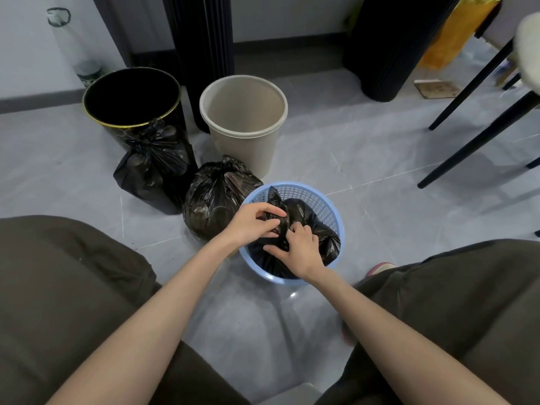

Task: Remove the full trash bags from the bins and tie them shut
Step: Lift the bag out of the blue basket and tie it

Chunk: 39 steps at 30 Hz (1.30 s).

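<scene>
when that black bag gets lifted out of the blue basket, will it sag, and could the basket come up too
Probably sags: the black bag is thin, crinkled film, bunched where the left hand and right hand grip it. It fills most of the blue basket, so the light-looking mesh basket may lift with it. Weight cannot be told.

We've got open floor right of the blue basket — plenty of room there. Left side's crowded: a tied bag against the rim, beige bin just behind, chair legs far right.
</scene>
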{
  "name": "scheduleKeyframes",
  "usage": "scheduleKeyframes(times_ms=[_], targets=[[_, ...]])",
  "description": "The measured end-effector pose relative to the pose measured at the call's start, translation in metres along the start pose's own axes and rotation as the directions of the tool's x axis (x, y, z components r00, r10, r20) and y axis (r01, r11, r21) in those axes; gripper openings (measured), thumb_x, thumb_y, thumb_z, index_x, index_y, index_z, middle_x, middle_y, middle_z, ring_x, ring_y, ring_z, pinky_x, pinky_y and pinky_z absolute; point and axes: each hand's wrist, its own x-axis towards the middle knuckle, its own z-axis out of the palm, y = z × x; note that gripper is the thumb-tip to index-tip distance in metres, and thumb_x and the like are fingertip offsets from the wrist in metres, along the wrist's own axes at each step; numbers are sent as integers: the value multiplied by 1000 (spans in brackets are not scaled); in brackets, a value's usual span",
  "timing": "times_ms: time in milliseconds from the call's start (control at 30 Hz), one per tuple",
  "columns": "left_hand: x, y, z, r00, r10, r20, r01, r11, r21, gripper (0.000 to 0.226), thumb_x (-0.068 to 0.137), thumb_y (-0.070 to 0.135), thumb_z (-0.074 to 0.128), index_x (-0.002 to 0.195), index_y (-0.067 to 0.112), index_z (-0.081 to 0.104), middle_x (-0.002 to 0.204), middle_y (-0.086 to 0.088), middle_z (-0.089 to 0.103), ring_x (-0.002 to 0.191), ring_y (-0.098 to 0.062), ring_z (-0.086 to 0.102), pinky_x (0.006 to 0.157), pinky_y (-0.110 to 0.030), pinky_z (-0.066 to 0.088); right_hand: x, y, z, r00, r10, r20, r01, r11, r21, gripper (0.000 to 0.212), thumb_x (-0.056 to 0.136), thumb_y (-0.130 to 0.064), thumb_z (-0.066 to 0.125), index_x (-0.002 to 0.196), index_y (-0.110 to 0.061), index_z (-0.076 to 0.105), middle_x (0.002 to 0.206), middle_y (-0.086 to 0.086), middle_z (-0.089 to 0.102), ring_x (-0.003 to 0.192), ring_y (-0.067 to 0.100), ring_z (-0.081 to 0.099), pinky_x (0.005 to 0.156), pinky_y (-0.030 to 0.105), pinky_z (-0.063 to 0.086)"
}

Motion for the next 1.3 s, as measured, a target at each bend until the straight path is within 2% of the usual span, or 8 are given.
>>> scheduleKeyframes(times_ms=[167,267,367,433,567,667,967,1300], targets=[[9,-3,-15,964,83,-253,-99,994,-50,22,94,11,51,115,15,57,102,-4,63,77,-13,63,73,-32,58,3,6,-3,999,27,-39,-21,991,132,33,96,-40,46,98,-11,63,103,8,66,102,30,58,79,38,34],[15,-36,-38,909,-59,-414,133,979,153,21,92,28,49,111,22,52,93,-5,65,70,-19,60,76,-43,56,2,9,-9,1000,-15,-27,18,994,103,29,98,-30,44,91,-7,59,97,15,66,93,38,59,72,37,35],[2,-53,-35,833,-510,-213,552,784,283,50,91,49,47,124,12,45,112,-13,62,73,-25,63,61,-33,53,3,10,-16,1000,-22,0,22,993,115,29,98,-25,41,88,-4,57,94,18,66,88,41,60,71,40,41],[-8,-56,-19,749,-662,4,622,705,340,56,91,55,46,127,13,44,123,-13,57,77,-25,64,62,-34,54,4,9,-22,1000,-13,-13,14,994,113,26,98,-22,41,91,-3,56,94,19,66,88,41,61,68,39,41],[-5,-67,9,803,-577,147,580,814,31,34,97,35,47,120,10,47,118,-15,58,77,-25,66,78,-38,57,9,11,-44,997,-15,-73,23,993,119,22,98,-18,40,94,-4,56,90,19,66,83,40,61,62,34,35],[5,-63,16,870,-482,106,493,860,-135,23,98,23,46,117,10,49,109,-18,65,76,-24,67,66,-32,60,12,14,-60,993,-2,-120,24,983,181,20,98,-15,41,82,-10,51,86,22,64,80,40,60,62,33,34],[11,-63,22,900,-434,35,430,874,-227,30,100,22,43,125,8,50,102,-16,68,69,-20,70,61,-30,60,17,23,-160,863,215,-457,7,899,437,34,100,-15,39,67,-10,36,66,10,46,67,27,45,59,32,21],[47,-40,30,926,-352,138,379,864,-333,36,100,21,41,135,13,40,117,-17,60,84,-24,67,63,-27,60,-5,38,-206,733,322,-599,-81,916,394,31,101,-21,36,74,-7,43,76,11,53,70,30,47,60,29,22]])
